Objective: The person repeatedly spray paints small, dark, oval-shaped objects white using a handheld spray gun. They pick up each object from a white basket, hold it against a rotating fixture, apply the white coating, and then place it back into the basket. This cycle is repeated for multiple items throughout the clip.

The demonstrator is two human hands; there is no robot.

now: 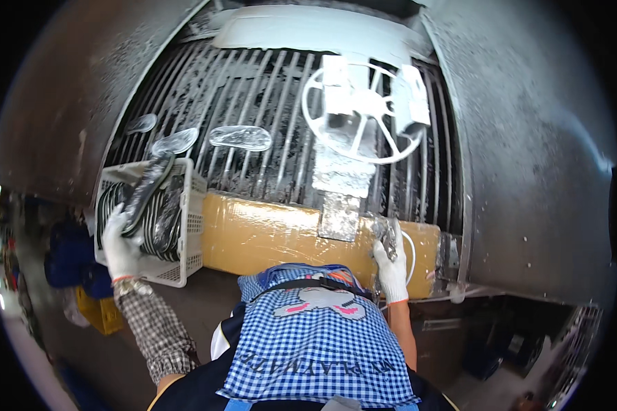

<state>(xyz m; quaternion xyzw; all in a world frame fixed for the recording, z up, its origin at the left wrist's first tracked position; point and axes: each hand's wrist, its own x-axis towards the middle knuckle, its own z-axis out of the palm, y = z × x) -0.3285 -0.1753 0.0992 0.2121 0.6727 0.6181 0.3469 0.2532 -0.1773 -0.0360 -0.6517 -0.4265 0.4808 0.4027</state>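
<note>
My left hand (121,243), in a white knitted glove, is at the left side of a white plastic basket (193,226). Its fingers close on a dark shoe sole (147,195) that tilts up over the basket's far rim. Several more dark soles with pale edges (159,236) stand packed in the basket. My right hand (392,267), also gloved, is closed round a small metal spray gun (389,240) above the tan ledge. A white hose (410,257) curves beside this hand. The fingers partly cover the gun.
Beyond the tan ledge (267,229) lies a rack of metal bars (281,123) coated with white residue. Pale soles (240,138) lie on its left. A white spoked wheel (370,106) with upright blocks stands at right. Metal walls (528,157) enclose both sides.
</note>
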